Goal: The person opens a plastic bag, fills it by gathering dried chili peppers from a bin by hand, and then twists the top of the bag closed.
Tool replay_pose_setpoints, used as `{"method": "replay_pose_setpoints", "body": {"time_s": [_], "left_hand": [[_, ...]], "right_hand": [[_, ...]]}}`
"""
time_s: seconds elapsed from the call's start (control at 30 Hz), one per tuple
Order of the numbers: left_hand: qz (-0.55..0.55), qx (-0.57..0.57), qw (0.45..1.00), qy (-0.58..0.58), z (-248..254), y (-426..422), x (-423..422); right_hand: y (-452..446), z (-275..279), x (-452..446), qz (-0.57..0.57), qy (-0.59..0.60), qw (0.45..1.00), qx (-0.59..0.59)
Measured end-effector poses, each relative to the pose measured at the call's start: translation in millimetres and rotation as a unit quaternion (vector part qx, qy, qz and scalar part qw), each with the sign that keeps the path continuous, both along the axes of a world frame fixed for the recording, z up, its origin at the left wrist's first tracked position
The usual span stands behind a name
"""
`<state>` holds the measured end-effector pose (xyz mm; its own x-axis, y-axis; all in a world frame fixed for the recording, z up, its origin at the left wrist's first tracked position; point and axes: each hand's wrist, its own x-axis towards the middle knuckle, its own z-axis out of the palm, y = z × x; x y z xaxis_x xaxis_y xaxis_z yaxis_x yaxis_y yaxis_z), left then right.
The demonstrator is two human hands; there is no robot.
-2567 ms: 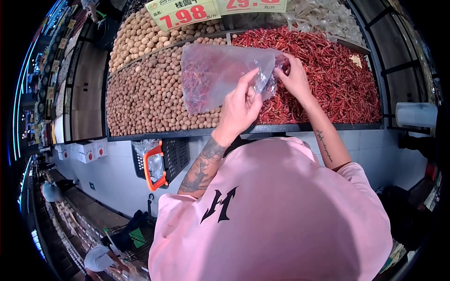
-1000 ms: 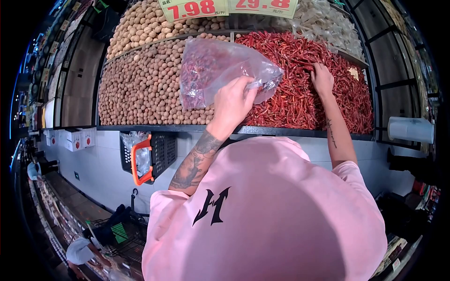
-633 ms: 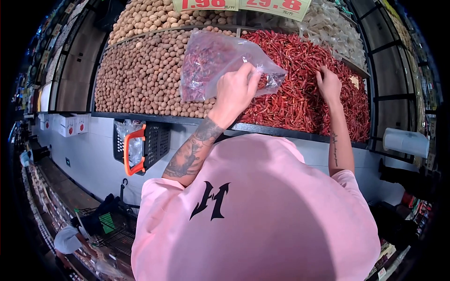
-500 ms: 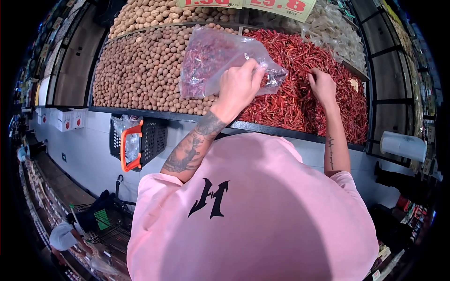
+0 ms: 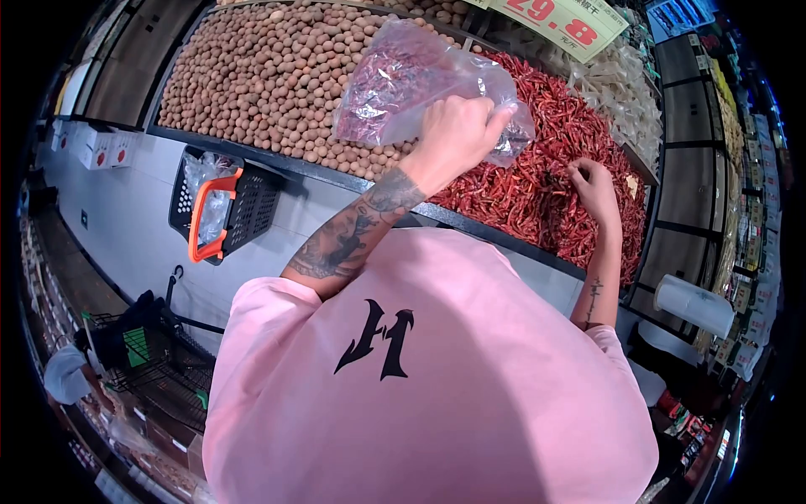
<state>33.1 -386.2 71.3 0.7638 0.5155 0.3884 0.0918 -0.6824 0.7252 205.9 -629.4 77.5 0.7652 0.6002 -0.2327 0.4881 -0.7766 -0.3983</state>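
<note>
While the left hand (image 5: 458, 136) grips the bag (image 5: 401, 77), which spans longans (image 5: 260, 88) and chilies (image 5: 508, 200), the right hand (image 5: 595, 190) is curled over the chilies; whether it holds any cannot be told.

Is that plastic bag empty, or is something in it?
The bag isn't empty: red pieces show through its film, though round brown goods lie underneath.
</note>
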Motion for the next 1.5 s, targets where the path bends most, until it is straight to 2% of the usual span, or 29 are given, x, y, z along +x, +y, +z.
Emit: {"method": "replay_pose_setpoints", "body": {"time_s": [0.07,0.13,0.2,0.27,0.33,0.37,0.43,0.47,0.53,0.57,0.63,0.67,0.7,0.73,0.8,0.83,0.9,0.93,1.0,1.03,1.07,1.27,1.43,1.5], "left_hand": [[-0.006,-0.003,1.000,0.008,0.5,-1.7,-0.2],[-0.011,-0.004,1.000,0.016,1.7,-4.2,0.4],[-0.035,-0.004,0.999,0.012,1.2,-11.0,0.8],[-0.047,-0.003,0.999,0.022,1.6,-19.3,-0.5],[-0.076,0.011,0.997,-0.001,3.8,-28.0,-4.1],[-0.084,0.013,0.996,0.025,2.8,-29.5,-4.8],[-0.075,0.019,0.997,0.020,4.6,-27.2,-9.8],[-0.074,0.022,0.997,0.019,4.0,-25.9,-11.6],[-0.068,0.019,0.997,0.005,-1.9,-22.0,-13.3],[-0.062,0.000,0.998,-0.002,-2.6,-20.2,-14.9],[-0.049,-0.024,0.998,-0.010,-0.4,-16.9,-18.1],[-0.045,-0.026,0.999,-0.013,-1.7,-16.6,-17.8],[-0.038,-0.025,0.999,-0.014,-4.2,-16.9,-16.9],[-0.033,-0.024,0.999,-0.015,-6.5,-17.7,-16.2],[-0.039,-0.025,0.999,-0.011,-10.9,-20.8,-14.5],[-0.044,-0.025,0.999,-0.006,-11.6,-21.7,-13.4],[-0.058,-0.019,0.998,-0.002,-11.0,-26.5,-12.1],[-0.067,-0.015,0.998,0.000,-10.4,-29.3,-10.4],[-0.086,-0.014,0.996,0.006,-9.1,-34.0,-5.9],[-0.096,-0.016,0.995,0.011,-8.8,-36.6,-3.8],[-0.105,-0.013,0.994,0.012,-9.3,-39.0,-1.8],[-0.117,-0.030,0.993,0.009,-12.7,-43.3,4.2],[-0.109,-0.047,0.993,0.017,-14.1,-42.3,4.1],[-0.107,-0.049,0.993,0.018,-16.0,-43.5,2.7]], "right_hand": [[15.9,3.7,-8.1,0.014,0.067,0.997,0.046],[36.6,-6.9,-7.4,0.071,0.085,0.990,0.086],[75.6,-12.5,-9.3,0.031,0.288,0.951,0.111],[117.7,-44.5,-5.9,0.096,0.240,0.941,0.217],[160.8,-65.0,-10.1,0.069,0.276,0.884,0.370],[174.7,-54.3,-23.6,0.074,0.276,0.884,0.369],[199.0,-21.6,-46.5,0.134,0.113,0.910,0.376],[201.7,-31.3,-41.6,0.141,0.114,0.910,0.374],[194.7,-58.8,-23.5,0.180,0.017,0.888,0.423],[179.5,-55.6,-24.3,0.183,0.019,0.890,0.417],[136.5,-38.7,-33.2,0.048,0.190,0.925,0.327],[116.0,-50.9,-20.5,0.046,0.149,0.936,0.316],[103.2,-45.6,-31.3,-0.007,0.097,0.932,0.348],[81.0,-54.6,-19.9,-0.007,-0.009,0.963,0.271],[41.1,-79.4,-4.0,0.030,-0.221,0.963,0.153],[31.8,-88.7,-3.7,0.027,-0.222,0.962,0.155],[12.4,-109.3,-7.4,-0.023,-0.227,0.972,0.053],[7.4,-123.3,-7.7,-0.015,-0.207,0.977,0.041],[15.1,-134.4,-21.9,-0.018,-0.256,0.966,-0.019],[18.6,-140.3,-21.4,-0.027,-0.252,0.967,0.006],[22.3,-143.3,-21.6,-0.022,-0.298,0.954,-0.001],[29.6,-143.2,-8.1,-0.037,-0.254,0.966,0.040],[43.7,-154.1,-22.3,-0.070,-0.295,0.953,0.030],[46.9,-145.6,-17.0,-0.072,-0.269,0.960,0.021]]}}
